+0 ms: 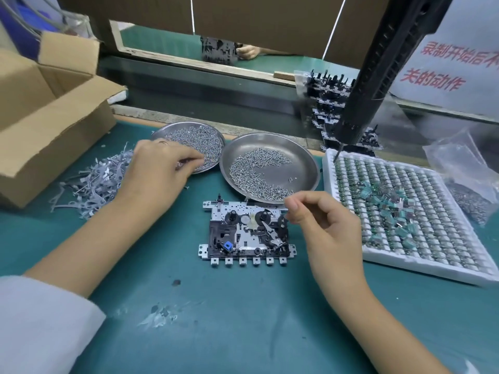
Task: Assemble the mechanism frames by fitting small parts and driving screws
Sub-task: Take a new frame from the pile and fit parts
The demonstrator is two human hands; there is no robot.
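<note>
Factory assembly bench — green work mat (pixel 243 319), 2 steel screw dishes (pixel 305 163), hanging electric screwdriver (pixel 378 76)

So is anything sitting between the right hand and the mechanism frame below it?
Nothing visible does. The right hand hovers at the upper right corner of the mechanism frame, fingertips pinched together. The nearer screw dish sits just behind the frame, out of that path.

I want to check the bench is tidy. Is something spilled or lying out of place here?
Yes. Loose teal parts lie jumbled on top of the white tray, across its neat rows. One stray screw sits on the mat beside the left dish. Scuffed marks stain the mat.
</note>
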